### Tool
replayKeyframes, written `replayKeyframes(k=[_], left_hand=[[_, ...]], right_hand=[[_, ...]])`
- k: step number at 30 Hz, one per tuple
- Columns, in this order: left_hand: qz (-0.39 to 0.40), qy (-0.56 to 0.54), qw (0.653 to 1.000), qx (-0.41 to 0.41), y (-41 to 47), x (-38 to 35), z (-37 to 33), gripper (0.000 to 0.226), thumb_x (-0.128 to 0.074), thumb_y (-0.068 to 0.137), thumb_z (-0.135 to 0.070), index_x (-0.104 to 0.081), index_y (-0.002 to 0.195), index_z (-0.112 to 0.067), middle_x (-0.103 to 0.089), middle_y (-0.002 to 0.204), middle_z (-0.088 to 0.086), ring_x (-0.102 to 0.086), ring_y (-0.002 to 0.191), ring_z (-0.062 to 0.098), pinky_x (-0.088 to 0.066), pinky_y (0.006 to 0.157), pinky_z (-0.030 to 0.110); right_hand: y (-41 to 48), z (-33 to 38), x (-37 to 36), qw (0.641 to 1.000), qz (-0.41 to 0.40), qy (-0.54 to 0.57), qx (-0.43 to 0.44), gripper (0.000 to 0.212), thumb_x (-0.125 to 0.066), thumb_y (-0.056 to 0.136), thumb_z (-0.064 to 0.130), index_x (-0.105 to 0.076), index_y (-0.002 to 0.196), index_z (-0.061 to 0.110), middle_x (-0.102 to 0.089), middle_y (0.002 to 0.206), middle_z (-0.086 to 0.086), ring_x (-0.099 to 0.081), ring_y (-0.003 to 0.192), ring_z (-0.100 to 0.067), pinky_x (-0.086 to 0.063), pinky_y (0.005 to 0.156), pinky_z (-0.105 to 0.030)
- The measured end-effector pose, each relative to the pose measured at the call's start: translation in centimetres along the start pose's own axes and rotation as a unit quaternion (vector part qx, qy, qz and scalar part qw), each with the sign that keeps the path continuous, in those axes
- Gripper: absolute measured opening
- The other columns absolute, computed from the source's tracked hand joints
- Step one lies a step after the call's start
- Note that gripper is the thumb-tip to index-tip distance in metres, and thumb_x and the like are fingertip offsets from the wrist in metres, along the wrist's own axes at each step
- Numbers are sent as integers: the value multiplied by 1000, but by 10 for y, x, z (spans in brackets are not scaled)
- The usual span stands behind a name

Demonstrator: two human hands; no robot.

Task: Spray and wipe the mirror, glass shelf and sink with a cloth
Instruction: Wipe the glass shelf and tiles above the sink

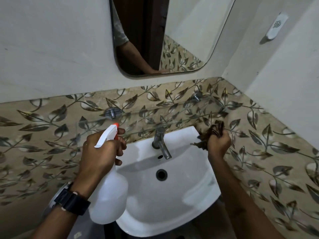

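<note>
My left hand (pixel 101 152) grips a white spray bottle (pixel 110 195) by its neck, a finger on the orange trigger, the nozzle pointing at the glass shelf (pixel 172 118). My right hand (pixel 218 144) is closed on a bunched dark brown cloth (pixel 212 131) beside the shelf's right end, above the back right corner of the sink. The white sink (pixel 189 187) sits below the shelf with a steel tap (pixel 161 142) at its back. A mirror (pixel 186 31) with rounded corners hangs on the wall above; it reflects an arm and a dark door.
Leaf-patterned tiles (pixel 267 144) cover the lower walls to the left and right, and the walls meet in a corner at the right. Two chrome brackets (pixel 112 112) hold the shelf. A white wall holder (pixel 276 28) is mounted at the upper right.
</note>
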State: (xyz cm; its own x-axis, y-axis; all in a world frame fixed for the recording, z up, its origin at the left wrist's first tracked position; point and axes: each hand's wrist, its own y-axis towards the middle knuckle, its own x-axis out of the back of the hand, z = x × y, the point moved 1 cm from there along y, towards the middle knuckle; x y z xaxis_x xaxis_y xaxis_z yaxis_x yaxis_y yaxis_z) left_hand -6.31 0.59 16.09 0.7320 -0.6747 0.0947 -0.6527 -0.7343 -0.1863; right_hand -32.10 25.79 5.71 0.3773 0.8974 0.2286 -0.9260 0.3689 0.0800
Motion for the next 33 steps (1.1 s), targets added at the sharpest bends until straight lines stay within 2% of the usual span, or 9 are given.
replayKeyframes(k=[3,6,9,14,17,22,25,30,33], left_hand=[[16,12,1000,-7,-2,-5,0,39,-50,64,-2,-77,88,-15,-69,64,4,-58,57,16,-49,49,31],[19,15,1000,-9,-1,-9,0,37,-50,75,9,-77,91,-12,-68,65,6,-57,56,15,-49,47,30],[27,14,1000,-2,-1,-12,1,36,-51,73,8,-77,90,-12,-68,65,5,-58,60,17,-49,46,30],[36,10,999,12,-1,-17,6,45,-49,54,-9,-78,88,-16,-69,64,1,-61,63,18,-48,45,29],[32,9,999,18,6,-18,8,48,-50,52,-9,-78,90,-18,-70,65,2,-61,66,19,-48,45,29],[32,12,999,8,15,-17,8,47,-50,52,-8,-79,86,-21,-70,65,1,-62,64,18,-49,47,30],[33,12,999,9,20,-15,10,48,-50,52,-8,-79,88,-20,-70,66,3,-62,66,20,-49,47,30],[43,10,999,10,24,-13,13,49,-50,53,-8,-78,91,-18,-69,66,2,-62,68,22,-48,46,30],[47,1,999,10,25,-10,12,48,-50,54,-7,-78,92,-15,-69,67,5,-60,65,21,-48,45,29]], right_hand=[[-9,-3,-16,955,6,186,-233,29,-49,97,-3,-65,121,1,-68,103,-14,-63,92,-28,-50,73,-33],[7,15,-25,877,80,344,-325,29,-37,106,8,-63,100,-4,-64,80,-13,-63,70,-27,-58,78,-37],[36,32,-30,836,130,415,-334,39,-27,106,21,-55,83,6,-66,62,-12,-64,54,-24,-57,59,-28],[68,40,-45,834,114,420,-339,35,-32,103,26,-61,100,5,-68,108,-19,-60,86,-31,-51,68,-32],[67,45,-50,810,88,484,-320,42,-30,103,29,-61,116,2,-64,112,-21,-60,94,-35,-50,73,-37],[75,46,-64,803,60,514,-294,68,-25,102,53,-44,151,10,-45,154,-22,-52,127,-40,-36,116,-49],[76,50,-70,835,53,460,-297,79,-17,100,67,-29,160,17,-25,167,-16,-29,151,-39,-22,123,-56],[29,46,-71,815,112,501,-269,56,-33,110,33,-25,158,5,-37,158,-23,-42,143,-40,-37,118,-50],[7,51,-75,810,117,497,-288,70,-16,105,58,-58,130,7,-65,124,-24,-58,118,-40,-42,108,-52]])
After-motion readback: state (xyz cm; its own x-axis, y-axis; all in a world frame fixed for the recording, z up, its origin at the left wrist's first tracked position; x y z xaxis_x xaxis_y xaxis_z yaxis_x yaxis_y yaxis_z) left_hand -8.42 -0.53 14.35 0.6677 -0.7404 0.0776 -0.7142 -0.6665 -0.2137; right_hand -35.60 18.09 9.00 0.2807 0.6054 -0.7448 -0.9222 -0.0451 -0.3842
